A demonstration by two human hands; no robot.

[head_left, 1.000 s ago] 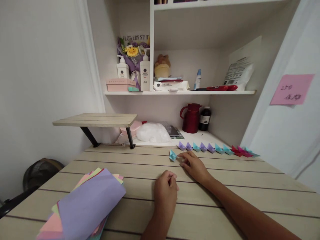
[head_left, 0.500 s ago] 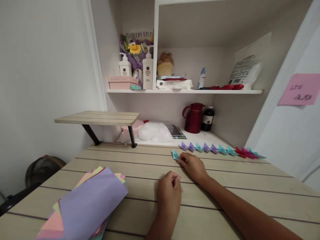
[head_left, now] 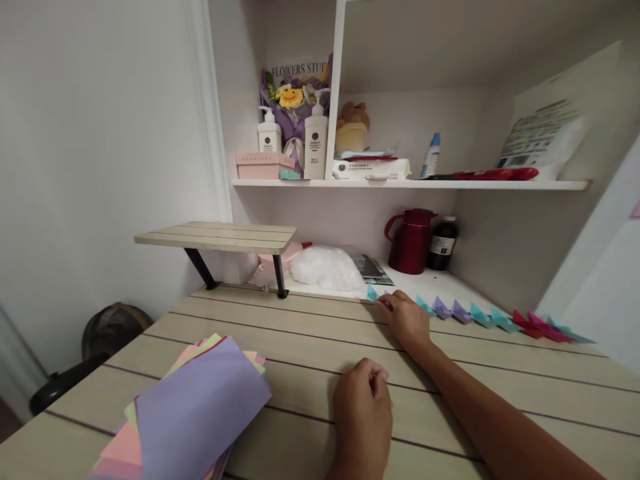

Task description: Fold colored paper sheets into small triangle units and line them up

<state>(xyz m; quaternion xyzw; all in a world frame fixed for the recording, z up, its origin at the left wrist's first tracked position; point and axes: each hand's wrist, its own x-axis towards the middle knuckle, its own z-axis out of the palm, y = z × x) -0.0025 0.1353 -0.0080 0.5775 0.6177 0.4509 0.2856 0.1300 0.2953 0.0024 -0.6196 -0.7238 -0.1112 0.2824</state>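
Note:
My right hand (head_left: 409,321) reaches to the left end of a row of small folded paper boats, its fingers pinched at the right side of a teal paper boat (head_left: 371,293). A bit of purple paper shows behind those fingertips. Other boats run off to the right, among them a purple paper boat (head_left: 461,312), a red paper boat (head_left: 526,325) and a magenta one. Closer to me, my left hand (head_left: 363,410) rests on the wooden tabletop (head_left: 290,347) with its fingers curled and nothing visible in them.
A fanned stack of coloured paper (head_left: 200,400), purple on top, lies at the left. Behind it stands a small raised wooden shelf (head_left: 215,237) on black legs. Along the back are a white plastic bag (head_left: 327,267), a red jug (head_left: 413,243) and a dark bottle (head_left: 443,243).
My right hand has moved the teal boat back to the left end of the row. My left hand stays curled on the table. The view has turned slightly left.

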